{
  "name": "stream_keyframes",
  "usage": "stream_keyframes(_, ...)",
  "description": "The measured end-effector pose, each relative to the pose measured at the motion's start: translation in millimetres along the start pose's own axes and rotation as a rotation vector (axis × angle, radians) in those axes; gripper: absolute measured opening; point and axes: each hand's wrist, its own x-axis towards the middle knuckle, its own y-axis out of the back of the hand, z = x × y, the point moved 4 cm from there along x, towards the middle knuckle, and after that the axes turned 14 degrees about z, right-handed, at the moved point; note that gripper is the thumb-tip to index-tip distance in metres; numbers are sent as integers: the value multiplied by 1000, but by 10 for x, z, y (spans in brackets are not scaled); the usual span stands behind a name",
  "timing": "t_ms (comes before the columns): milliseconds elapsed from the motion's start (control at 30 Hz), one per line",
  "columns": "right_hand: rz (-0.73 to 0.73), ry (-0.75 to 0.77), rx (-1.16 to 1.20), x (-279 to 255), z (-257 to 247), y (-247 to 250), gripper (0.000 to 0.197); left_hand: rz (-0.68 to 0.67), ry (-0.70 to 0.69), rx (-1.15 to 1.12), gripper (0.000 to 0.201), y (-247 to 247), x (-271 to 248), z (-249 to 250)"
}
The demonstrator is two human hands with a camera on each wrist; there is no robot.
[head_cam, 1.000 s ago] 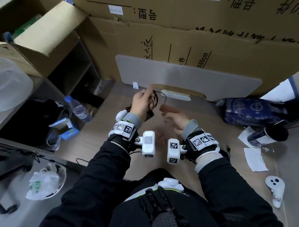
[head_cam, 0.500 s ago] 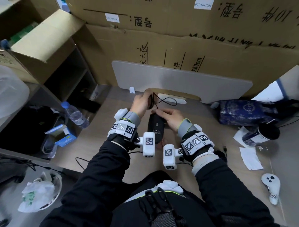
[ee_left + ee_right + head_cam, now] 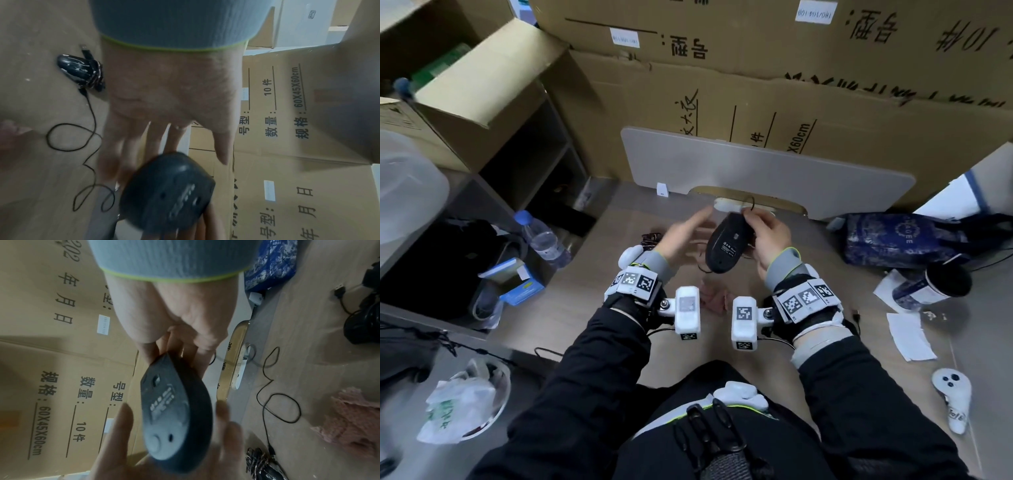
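We see tall brown cardboard boxes (image 3: 808, 89) printed with black characters, stacked as a wall behind everything. Below them lies the pale wood-grain tabletop (image 3: 592, 308), and a flat grey panel with rounded corners (image 3: 756, 171) stands on its far edge against the boxes.

Above the middle of the tabletop we find the right hand (image 3: 770, 236). Its grip is closed on a black wired computer mouse (image 3: 726, 245): thumb and fingers curl round the narrow front end. The mouse is held clear of the tabletop, with its labelled underside turned up toward the head camera.

The left hand (image 3: 683, 236) is just beside the mouse's rounded rear. Its grip is wide, fingers straight and spread, holding nothing; we cannot tell whether it touches the mouse.

A second black mouse wound in its own cord (image 3: 78, 69) lies on the tabletop near the left wrist. The held mouse's thin black cable (image 3: 90, 146) loops loosely across the wood.
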Motion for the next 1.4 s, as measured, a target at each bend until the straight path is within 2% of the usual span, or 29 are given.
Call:
stream_keyframes(67,-11,25,-3,-6,-18,-17,8,-221,138,9,61,-145,-126,-105)
stream_keyframes(133,-15,43,-2,-13,-17,-31,5,-357,189,-47,62,-235,-220,-151)
stream_keyframes(200,14,44,15,-16,-28,-6,21,-358,179,-85,61,-263,-254,-151)
stream_keyframes(300,24,66,113,3,-91,56,75,-269,55,-34,56,-219,-238,-134)
stream_keyframes(333,10,77,139,-9,-129,79,83,-231,2,-11,54,-192,-226,-137)
stream_keyframes(367,1,89,128,-14,-149,88,76,-197,-51,16,56,-171,-217,-136)
stream_keyframes(433,-9,101,2,-57,-174,87,32,-153,-166,86,65,-129,-217,-97)
stream_keyframes(467,-16,81,-43,-78,-158,87,19,-141,-216,106,68,-112,-225,-59)
stream_keyframes(533,-14,-25,-61,-114,-99,84,24,-159,-260,92,73,-112,-243,5)
stream_keyframes(600,-15,-111,-77,-120,-67,41,28,-195,-233,-7,75,-147,-286,32)
stream_keyframes(667,-25,-156,-207,-147,-65,-6,27,-213,-225,-71,74,-173,-292,24)
stream_keyframes(733,-37,-123,-353,-127,-27,-14,26,-217,-272,-47,61,-170,-300,22)
stream_keyframes(800,-63,-59,-393,-156,12,-3,26,-194,-307,-25,52,-118,-296,23)
stream_keyframes(933,-130,36,-525,-228,0,57,22,-127,-327,28,46,-54,-250,1)
stream_keyframes(1067,-220,-105,-398,-352,95,14,29,-82,-322,30,41,-26,-249,-5)
stream_keyframes(1167,-251,-105,-415,-367,111,-3,25,-57,-322,1,46,-23,-248,-8)
stream_keyframes(1267,-288,-82,-487,-380,89,-4,24,45,-312,-29,52,5,-207,5)
stream_keyframes(1400,-360,-34,-609,-415,79,-32,21,109,-323,184,58,82,-115,6)
